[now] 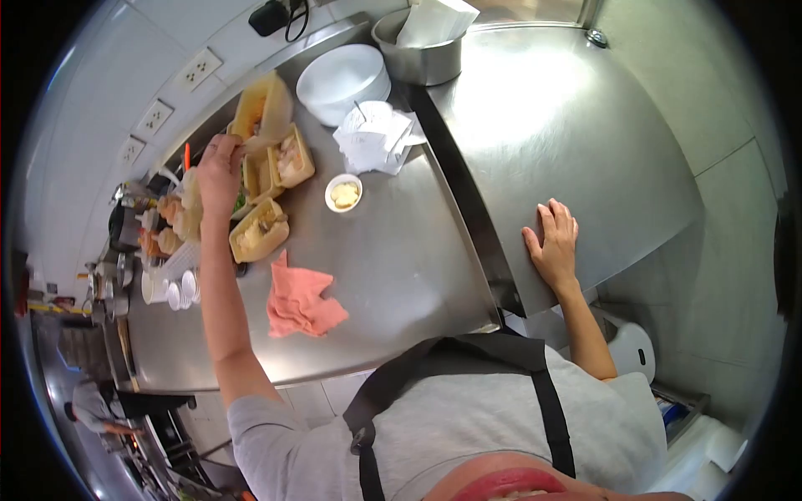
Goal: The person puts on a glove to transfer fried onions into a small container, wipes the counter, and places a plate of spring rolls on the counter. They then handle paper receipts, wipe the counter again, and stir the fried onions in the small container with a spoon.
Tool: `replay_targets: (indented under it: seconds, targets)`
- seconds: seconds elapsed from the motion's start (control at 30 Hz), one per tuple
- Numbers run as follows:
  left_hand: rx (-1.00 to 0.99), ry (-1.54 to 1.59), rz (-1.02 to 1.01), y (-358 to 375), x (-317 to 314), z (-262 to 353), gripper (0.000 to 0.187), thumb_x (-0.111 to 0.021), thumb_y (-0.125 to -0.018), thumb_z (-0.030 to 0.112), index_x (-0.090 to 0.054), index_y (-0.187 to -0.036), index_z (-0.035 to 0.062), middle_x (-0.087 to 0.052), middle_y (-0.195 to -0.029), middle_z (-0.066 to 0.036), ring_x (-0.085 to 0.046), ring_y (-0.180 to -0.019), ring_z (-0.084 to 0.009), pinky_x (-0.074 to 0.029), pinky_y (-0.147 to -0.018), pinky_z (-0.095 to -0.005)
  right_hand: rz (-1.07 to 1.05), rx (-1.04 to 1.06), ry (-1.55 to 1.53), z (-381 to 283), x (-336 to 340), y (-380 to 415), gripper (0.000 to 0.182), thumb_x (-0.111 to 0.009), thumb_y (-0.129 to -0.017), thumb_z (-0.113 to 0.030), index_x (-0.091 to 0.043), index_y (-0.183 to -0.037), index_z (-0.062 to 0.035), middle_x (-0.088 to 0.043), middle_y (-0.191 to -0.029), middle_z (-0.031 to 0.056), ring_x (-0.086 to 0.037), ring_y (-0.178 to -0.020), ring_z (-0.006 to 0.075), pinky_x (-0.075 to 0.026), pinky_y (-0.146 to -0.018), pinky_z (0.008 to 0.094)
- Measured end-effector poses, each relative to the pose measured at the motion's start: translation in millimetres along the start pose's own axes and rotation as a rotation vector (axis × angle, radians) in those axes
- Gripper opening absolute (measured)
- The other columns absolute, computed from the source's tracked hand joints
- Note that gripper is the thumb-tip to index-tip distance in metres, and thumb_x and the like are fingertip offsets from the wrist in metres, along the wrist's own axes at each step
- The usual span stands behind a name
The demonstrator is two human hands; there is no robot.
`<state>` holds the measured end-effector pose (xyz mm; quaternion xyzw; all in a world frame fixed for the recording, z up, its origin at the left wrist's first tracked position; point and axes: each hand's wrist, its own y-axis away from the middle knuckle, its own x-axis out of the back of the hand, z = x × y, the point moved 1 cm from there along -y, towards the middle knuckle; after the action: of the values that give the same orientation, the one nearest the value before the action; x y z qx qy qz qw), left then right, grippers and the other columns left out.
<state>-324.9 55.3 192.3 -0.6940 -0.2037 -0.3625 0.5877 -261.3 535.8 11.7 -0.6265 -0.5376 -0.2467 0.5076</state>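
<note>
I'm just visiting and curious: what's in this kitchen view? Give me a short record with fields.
Setting: steel counter in a kitchen
Left hand: reaching among the yellow food boxes, fingers curled at one box's edge; grip unclear
Right hand: open, flat on the raised steel surface
Near the boxes: small cup of pale food
Counter middle: crumpled pink cloth
Far end: stack of white plates, crumpled white paper, metal bowl

Four food trays (260, 230), one pink cloth (301, 302), one white cup (343, 193), one bowl stack (342, 81), one steel pot (422, 52).
</note>
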Motion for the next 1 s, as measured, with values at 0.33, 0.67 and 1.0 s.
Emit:
replay_targets:
  seconds: [0.33, 0.67, 1.0]
  targets:
    - [0.150, 0.231, -0.047, 128.4, -24.5, 194.0, 0.017, -0.060, -0.066, -0.005, -0.056, -0.079, 0.0052, -0.059, -0.079, -0.008, -0.056, -0.071, -0.0256, -0.046, -0.060, -0.0331, -0.093, 0.149, -0.064, 4.4, 5.2, -1.4, 0.051, -0.060, -0.077, -0.026, -0.045, -0.122, -0.0094, -0.034, -0.130, 0.0196, -0.030, -0.122, 0.0353, -0.021, -0.097, 0.0544]
    - [0.310, 0.095, 0.040, 173.7, -29.3, 278.6, 0.033, -0.065, -0.063, -0.003, -0.058, -0.093, 0.0044, -0.059, -0.093, -0.008, -0.056, -0.080, -0.0264, -0.047, -0.066, -0.0316, -0.328, 0.758, -0.687, -67.4, 14.6, -11.1, 0.049, -0.068, -0.071, -0.016, -0.050, -0.116, -0.0086, -0.054, -0.094, 0.0111, -0.056, -0.080, 0.0257, -0.046, -0.065, 0.0338]
    - [0.893, 0.399, 0.161, 154.6, -56.6, 312.8, 0.108, -0.083, -0.053, 0.022, -0.016, -0.132, -0.0060, -0.041, -0.120, -0.021, -0.044, -0.104, -0.0336, -0.036, -0.090, -0.0391, -0.451, 0.657, -1.057, -108.9, -6.0, -28.7, 0.018, -0.065, -0.075, -0.012, -0.056, -0.089, -0.0037, -0.058, -0.076, 0.0108, -0.058, -0.063, 0.0264, -0.046, -0.056, 0.0330]
